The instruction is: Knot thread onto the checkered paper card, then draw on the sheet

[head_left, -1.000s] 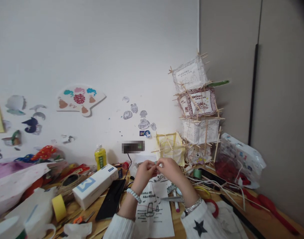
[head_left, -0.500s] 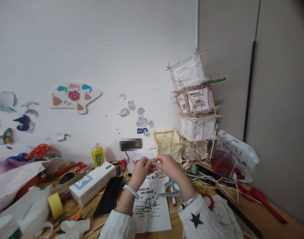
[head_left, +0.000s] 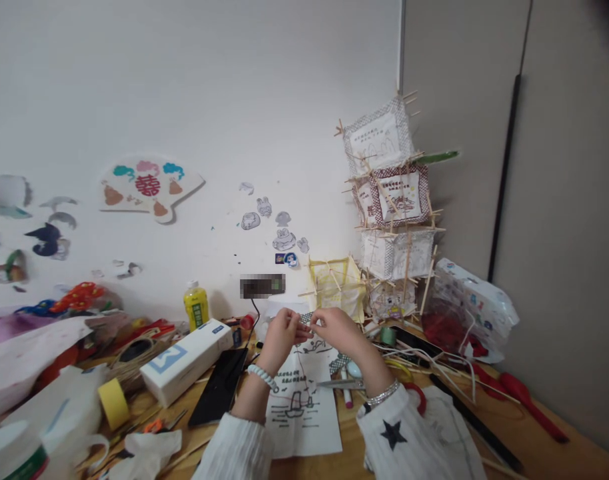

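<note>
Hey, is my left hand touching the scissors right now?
Apart: the head view shows part of the drawing sheet between your left hand and the scissors.

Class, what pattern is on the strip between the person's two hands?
The strip has dark green and white checks, showing best in the head view.

My drawing [head_left: 297, 427] lies on the table [head_left: 549, 453], my left hand [head_left: 286, 331] and right hand [head_left: 336, 329] above its far part. Left of it: a flat device [head_left: 218, 388], then a box [head_left: 187, 361]; right, a marker [head_left: 347, 396].
</note>
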A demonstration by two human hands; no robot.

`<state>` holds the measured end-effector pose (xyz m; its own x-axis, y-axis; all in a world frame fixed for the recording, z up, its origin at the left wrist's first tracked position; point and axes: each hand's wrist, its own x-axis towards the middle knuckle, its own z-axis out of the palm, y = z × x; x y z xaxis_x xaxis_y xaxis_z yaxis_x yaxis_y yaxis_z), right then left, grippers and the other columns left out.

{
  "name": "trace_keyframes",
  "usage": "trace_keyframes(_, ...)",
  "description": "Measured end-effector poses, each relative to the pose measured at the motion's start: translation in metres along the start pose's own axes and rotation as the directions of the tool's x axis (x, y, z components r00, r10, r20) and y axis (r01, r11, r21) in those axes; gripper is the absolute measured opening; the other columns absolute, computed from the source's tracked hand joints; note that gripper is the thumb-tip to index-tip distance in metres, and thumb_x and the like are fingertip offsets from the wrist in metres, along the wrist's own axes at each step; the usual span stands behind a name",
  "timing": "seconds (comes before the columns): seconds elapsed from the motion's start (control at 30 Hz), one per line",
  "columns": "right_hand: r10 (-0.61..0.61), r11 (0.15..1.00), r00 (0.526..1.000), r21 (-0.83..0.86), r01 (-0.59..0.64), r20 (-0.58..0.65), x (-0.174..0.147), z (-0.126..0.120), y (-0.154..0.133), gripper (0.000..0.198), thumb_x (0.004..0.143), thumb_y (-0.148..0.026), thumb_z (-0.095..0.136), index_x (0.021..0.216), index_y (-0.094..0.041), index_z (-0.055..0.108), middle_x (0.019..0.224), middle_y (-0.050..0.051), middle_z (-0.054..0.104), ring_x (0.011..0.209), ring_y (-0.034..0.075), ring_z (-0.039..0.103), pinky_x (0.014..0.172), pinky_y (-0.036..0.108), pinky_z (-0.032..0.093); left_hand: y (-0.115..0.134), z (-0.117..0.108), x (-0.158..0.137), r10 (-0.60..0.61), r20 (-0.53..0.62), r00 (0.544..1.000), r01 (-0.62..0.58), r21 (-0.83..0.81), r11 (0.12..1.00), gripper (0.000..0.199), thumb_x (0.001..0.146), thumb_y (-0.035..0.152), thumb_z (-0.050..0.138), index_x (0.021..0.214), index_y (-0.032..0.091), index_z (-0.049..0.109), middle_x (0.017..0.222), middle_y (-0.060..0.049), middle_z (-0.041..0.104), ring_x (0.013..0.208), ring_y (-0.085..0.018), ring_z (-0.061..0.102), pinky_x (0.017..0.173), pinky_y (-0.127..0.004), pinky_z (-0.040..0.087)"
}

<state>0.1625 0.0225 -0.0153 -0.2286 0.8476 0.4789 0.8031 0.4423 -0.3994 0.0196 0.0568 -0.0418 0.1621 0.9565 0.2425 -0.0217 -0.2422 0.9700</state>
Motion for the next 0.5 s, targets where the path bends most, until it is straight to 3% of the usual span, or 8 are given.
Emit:
trace_keyframes(0.27, -0.02, 1.0, 0.998, -0.016, 0.021, 0.067, -0.0022, -0.0003, -0.0004, 0.018, 0.077, -0.019, 0.048, 0.079, -0.018, 0.065, 0.077, 0.004, 0.066, 0.07, 0.014, 0.055, 0.058, 0.021, 0.032, 0.0, -0.0019, 0.0002, 0.002, -0.033, 0.999, -0.001, 0.028, 1.0, 0.012, 0.084, 0.022, 0.043, 0.073, 0.021, 0.037, 0.053, 0.002, 0.062, 0.049, -0.018, 0.065, 0.049, -0.03, 0.052)
trace_keyframes(0.5, -0.018, 1.0, 0.991, 0.022, 0.016, 0.136, -0.0031, 0.0024, -0.001, 0.017, 0.075, -0.019, 0.046, 0.068, -0.016, 0.061, 0.064, 0.001, 0.058, 0.058, 0.01, 0.045, 0.05, 0.021, 0.024, 0.002, -0.0017, -0.0004, 0.022, -0.063, 0.998, -0.018, 0.059, 0.998, 0.013, 0.084, 0.019, 0.042, 0.072, 0.021, 0.037, 0.052, 0.003, 0.06, 0.047, -0.017, 0.064, 0.046, -0.029, 0.051)
